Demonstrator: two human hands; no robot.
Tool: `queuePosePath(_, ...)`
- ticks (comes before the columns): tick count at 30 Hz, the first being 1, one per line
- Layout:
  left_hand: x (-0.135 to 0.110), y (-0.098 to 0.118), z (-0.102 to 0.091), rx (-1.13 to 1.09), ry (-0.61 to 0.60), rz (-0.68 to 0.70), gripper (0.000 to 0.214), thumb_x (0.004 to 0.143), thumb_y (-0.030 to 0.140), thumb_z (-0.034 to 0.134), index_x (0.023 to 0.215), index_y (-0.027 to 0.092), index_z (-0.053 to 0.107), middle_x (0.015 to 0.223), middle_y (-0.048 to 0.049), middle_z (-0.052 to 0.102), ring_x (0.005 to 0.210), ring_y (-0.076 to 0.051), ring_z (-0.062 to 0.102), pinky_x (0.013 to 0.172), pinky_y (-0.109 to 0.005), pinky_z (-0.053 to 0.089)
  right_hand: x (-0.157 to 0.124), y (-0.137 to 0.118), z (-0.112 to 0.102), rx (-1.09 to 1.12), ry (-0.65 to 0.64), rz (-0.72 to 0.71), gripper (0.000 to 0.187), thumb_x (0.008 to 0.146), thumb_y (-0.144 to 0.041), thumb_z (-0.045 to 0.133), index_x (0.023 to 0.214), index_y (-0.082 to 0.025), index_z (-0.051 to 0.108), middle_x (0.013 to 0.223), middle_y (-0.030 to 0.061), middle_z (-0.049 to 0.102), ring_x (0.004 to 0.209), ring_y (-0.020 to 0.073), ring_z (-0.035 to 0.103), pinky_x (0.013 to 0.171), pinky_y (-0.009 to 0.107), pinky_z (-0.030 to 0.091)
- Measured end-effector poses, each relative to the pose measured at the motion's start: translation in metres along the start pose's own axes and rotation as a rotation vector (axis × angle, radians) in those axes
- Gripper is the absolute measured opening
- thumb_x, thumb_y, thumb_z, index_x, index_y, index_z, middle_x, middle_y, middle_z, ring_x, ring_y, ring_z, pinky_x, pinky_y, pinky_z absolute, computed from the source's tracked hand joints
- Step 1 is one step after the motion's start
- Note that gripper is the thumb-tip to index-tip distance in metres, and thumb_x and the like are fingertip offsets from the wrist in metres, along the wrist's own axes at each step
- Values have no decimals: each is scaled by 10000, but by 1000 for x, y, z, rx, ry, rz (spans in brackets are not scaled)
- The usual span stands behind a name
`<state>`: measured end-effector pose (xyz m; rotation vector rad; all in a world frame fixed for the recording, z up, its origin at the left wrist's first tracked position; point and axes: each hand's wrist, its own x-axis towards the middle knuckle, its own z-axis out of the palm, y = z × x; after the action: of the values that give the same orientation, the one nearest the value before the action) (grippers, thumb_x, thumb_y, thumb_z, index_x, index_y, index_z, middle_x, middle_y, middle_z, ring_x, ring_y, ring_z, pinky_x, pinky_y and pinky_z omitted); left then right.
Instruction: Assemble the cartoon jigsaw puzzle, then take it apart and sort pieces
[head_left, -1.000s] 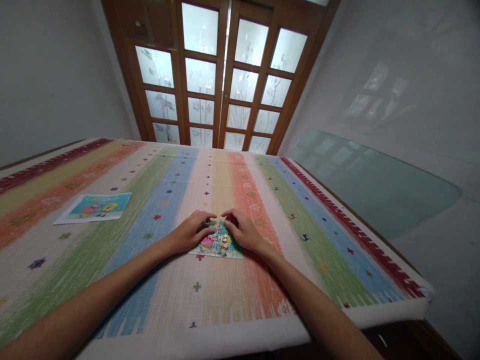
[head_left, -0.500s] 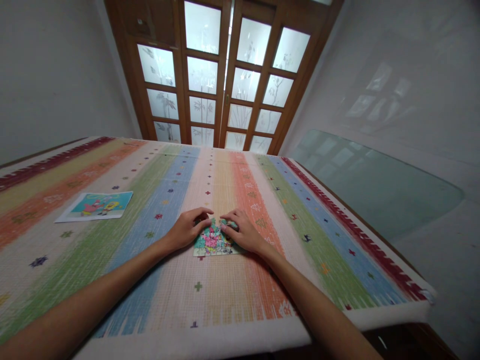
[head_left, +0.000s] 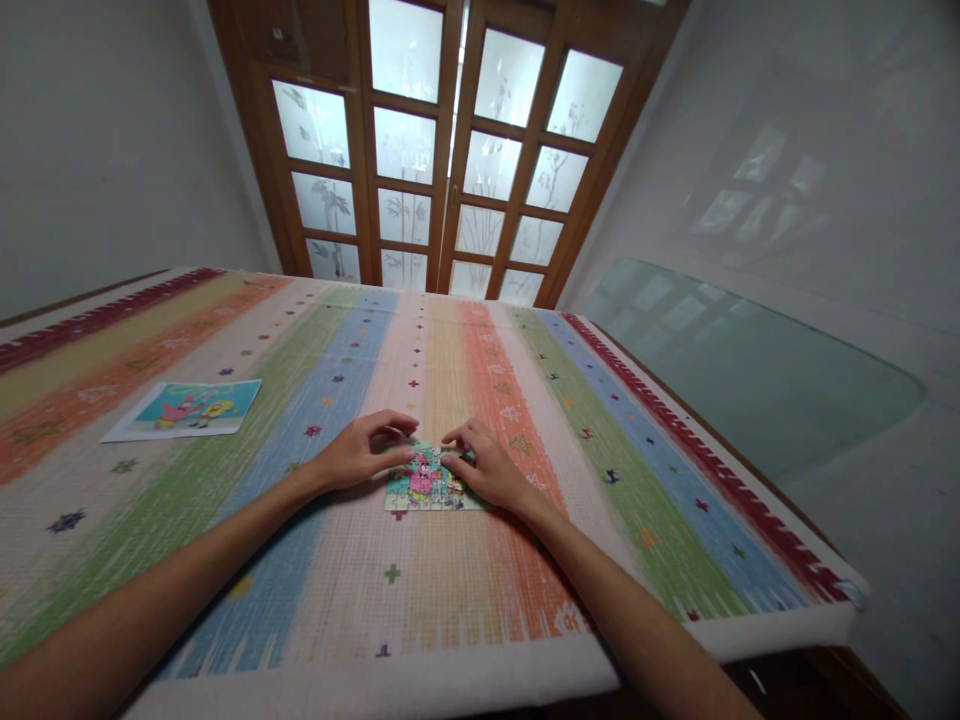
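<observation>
A small cartoon jigsaw puzzle (head_left: pixel 424 487) lies on the striped tablecloth (head_left: pixel 420 580) near the front middle of the table. My left hand (head_left: pixel 358 452) rests at its left edge with curled fingers, thumb and fingertips touching the puzzle's upper left corner. My right hand (head_left: pixel 487 464) lies on the puzzle's right side, fingers bent and pressing down on the pieces there. The right part of the puzzle is hidden under that hand.
A printed cartoon picture sheet (head_left: pixel 184 409) lies flat at the left of the table. Wooden doors with frosted glass panes (head_left: pixel 442 160) stand behind the table. A glass sheet (head_left: pixel 750 370) leans by the right wall. The table's right edge (head_left: pixel 757 520) is near.
My left hand has slid a little left and off the puzzle, which now shows more of its left part. My right hand has stayed on the right side.
</observation>
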<state>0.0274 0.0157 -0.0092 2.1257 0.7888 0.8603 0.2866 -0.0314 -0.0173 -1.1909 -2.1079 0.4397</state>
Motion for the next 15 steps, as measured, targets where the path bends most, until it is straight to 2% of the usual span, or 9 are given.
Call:
queuePosePath(4, -4, 2, -7, 262, -90, 167, 410, 844, 497, 793, 1124, 205, 725, 1078, -86, 721, 1015, -255, 664, 937, -429, 530, -3, 3, -9, -120, -15, -81, 238, 950, -331, 715, 1145, -195, 715, 1116, 113, 664, 1068, 266, 592, 959, 439, 462)
queuePosePath(7, -5, 3, -7, 307, -103, 197, 288, 952, 477, 680, 1044, 212, 748, 989, -71, 707, 936, -231, 655, 870, -381, 529, -8, 4, -20, -188, -75, -108, 437, 848, -446, 825, 1199, -207, 724, 1265, 140, 640, 1189, 309, 542, 1035, 498, 438)
queuePosePath(9, -5, 1, -6, 299, -100, 208, 259, 1005, 424, 609, 1054, 208, 742, 965, -66, 705, 903, -216, 655, 836, -355, 527, -11, 4, -25, -189, -120, -105, 514, 799, -476, 864, 1208, -198, 724, 1287, 149, 636, 1215, 320, 528, 1043, 505, 442)
queuePosePath(11, -5, -1, -5, 299, -85, 216, 240, 1025, 378, 573, 1090, 209, 730, 973, -66, 713, 905, -213, 658, 834, -351, 526, -13, 4, -27, -167, -145, -101, 502, 800, -468, 867, 1188, -184, 722, 1252, 149, 651, 1189, 312, 546, 1024, 491, 460)
queuePosePath(15, -6, -6, -3, 310, -25, 200, 230, 1039, 298, 518, 1159, 200, 688, 1013, -73, 725, 911, -207, 664, 846, -353, 536, -12, 4, -23, -131, -151, -103, 267, 904, -363, 785, 1066, -162, 722, 1110, 127, 681, 1051, 266, 609, 940, 434, 492)
